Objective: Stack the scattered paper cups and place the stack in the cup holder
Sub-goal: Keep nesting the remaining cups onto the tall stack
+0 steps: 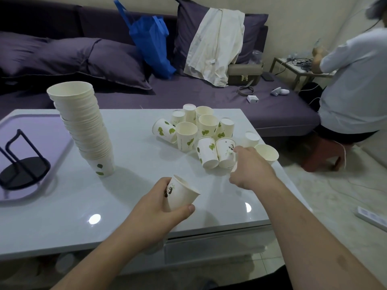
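L hand (159, 203) grips a panda-print cup (181, 192), thumb and fingers curled round it, rim tilted to the right, just above the table (136, 197). R hand (250, 168) reaches into the loose cups (206, 132) at table's far right, fingertips at a panda cup lying there (226, 152); palm faces away, so can't tell if it grips anything. Tall leaning stack (83, 126) stands on table's left. Black wire cup holder (23, 162) sits on a tray (41, 120) at far left, partly cut off.
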`<state>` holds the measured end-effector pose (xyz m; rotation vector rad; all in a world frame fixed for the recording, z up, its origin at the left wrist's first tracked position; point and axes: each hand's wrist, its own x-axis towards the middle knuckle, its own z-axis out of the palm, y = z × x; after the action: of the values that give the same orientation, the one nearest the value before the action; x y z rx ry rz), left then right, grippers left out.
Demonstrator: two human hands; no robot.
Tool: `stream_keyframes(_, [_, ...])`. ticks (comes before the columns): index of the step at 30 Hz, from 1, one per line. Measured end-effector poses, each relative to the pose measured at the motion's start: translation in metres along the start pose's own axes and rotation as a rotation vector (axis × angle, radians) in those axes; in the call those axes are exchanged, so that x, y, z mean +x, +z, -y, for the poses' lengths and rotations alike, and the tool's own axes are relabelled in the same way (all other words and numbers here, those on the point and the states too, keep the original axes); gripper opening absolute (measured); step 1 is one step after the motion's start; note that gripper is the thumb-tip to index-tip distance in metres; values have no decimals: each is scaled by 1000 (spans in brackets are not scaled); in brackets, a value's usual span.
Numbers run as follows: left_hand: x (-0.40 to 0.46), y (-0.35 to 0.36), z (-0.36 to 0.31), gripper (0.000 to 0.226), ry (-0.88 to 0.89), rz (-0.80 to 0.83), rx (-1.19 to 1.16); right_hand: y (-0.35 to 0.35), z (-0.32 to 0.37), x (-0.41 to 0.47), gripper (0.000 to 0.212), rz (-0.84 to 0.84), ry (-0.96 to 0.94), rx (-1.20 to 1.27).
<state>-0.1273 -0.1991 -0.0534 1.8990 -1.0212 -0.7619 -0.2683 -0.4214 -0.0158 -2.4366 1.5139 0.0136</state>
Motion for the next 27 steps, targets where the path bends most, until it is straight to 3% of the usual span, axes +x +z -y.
stream_keyframes(9, [1, -2, 0, 39, -10, -1, -18, -7, 13, -17, 74, 66, -35, 5])
stream_keyframes(12, [1, -7, -4, 41, -40, -7, -71, -21, 16, -33, 87, 132, -111, 155])
stream_keyframes(14, [1, -15, -7, 47, -84, 27, -180, -31, 22, -45, 90, 192, -220, 372])
stream_keyframes(17, [0, -28, -5, 65, -151, 126, -543, -35, 39, -55, 88, 294, -411, 700])
stream_keyframes(20, [-5, -43, -3, 82, -214, 160, -873, -29, 57, -61, 89, 309, -518, 736])
stream_keyframes(23, [-10, -61, 1, 81, -160, 99, -954, -20, 75, -62, 91, 250, -587, 707])
stream_keyframes(25, [-14, -75, 1, 75, -99, 29, -923, -15, 85, -60, 86, 226, -649, 674])
stream_keyframes(27, [-14, -88, 2, 70, -51, -36, -877, -10, 97, -57, 62, 211, -715, 655])
